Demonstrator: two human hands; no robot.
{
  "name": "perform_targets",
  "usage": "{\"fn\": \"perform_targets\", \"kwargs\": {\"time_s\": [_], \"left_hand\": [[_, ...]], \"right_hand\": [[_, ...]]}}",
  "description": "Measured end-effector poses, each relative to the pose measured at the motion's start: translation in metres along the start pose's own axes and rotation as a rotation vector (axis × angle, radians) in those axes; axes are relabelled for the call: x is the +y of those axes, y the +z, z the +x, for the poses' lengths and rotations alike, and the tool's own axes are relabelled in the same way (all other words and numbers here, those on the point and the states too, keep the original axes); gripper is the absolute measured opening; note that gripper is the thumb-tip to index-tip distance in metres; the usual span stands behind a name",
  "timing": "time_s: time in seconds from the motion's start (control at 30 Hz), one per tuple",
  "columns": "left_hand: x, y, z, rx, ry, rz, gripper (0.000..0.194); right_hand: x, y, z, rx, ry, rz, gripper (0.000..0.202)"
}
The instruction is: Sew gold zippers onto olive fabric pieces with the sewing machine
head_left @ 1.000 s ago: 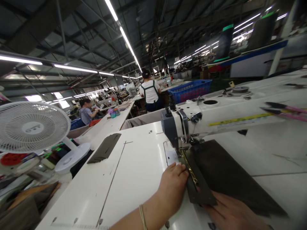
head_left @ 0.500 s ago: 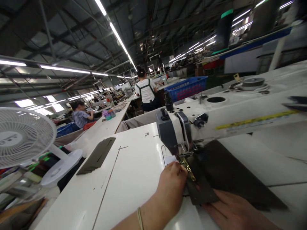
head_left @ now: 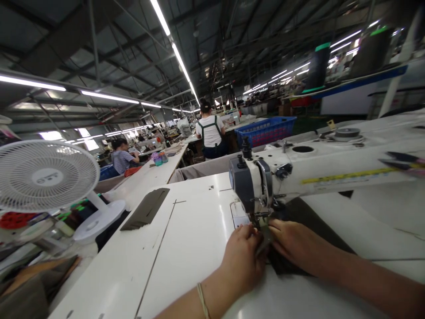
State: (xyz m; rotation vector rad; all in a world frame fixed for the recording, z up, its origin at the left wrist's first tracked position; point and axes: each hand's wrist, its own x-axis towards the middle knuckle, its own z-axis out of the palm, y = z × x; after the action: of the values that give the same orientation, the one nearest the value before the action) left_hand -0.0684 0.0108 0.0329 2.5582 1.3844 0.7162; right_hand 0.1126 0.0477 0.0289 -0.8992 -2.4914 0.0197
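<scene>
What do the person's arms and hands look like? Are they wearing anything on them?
Both arms are bare, with no sleeves and no gloves in view. The left hand has a thin, pale yellowish band looped around its wrist. The right hand wears nothing: no ring, watch or bracelet shows.

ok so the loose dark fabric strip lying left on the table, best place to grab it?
Take the dark fabric strip at its near end, coming from the table's front edge. It lies flat and long, angled away, with nothing on it; a pinch lifting that end probably works best.
</scene>
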Motion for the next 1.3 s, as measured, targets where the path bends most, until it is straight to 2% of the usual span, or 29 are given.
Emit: {"fn": "perform_targets", "kwargs": {"time_s": [0.13,0.33,0.47,0.6,0.73,0.9,1.1,1.3], "left_hand": [[-0.001,0.003,0.000,0.001,0.019,0.065,0.029],[0.000,0.003,-0.001,-0.016,0.000,0.086,0.029],[0.000,0.001,-0.001,-0.026,0.053,0.110,0.028],[0.001,0.000,0.001,-0.068,0.081,0.135,0.028],[0.001,0.000,0.006,-0.093,0.095,0.110,0.024],[-0.001,0.001,0.008,-0.085,0.115,0.096,0.030],[-0.003,0.004,0.007,-0.076,0.137,0.126,0.032],[-0.001,0.004,0.006,-0.048,0.197,0.180,0.030]], "right_hand": [[0.008,-0.001,0.003,-0.018,0.042,0.024,0.024],[0.014,-0.001,0.001,0.023,0.178,0.198,0.020],[0.020,0.007,0.000,0.044,0.328,0.045,0.015],[0.023,0.013,0.000,0.011,0.443,-0.051,0.019],[0.020,0.010,0.007,-0.062,0.490,-0.138,0.022],[0.014,0.000,0.017,-0.115,0.563,-0.200,0.027],[0.007,-0.005,0.018,-0.091,0.651,-0.196,0.028],[0.007,-0.006,0.013,-0.088,0.607,-0.135,0.023]]}}
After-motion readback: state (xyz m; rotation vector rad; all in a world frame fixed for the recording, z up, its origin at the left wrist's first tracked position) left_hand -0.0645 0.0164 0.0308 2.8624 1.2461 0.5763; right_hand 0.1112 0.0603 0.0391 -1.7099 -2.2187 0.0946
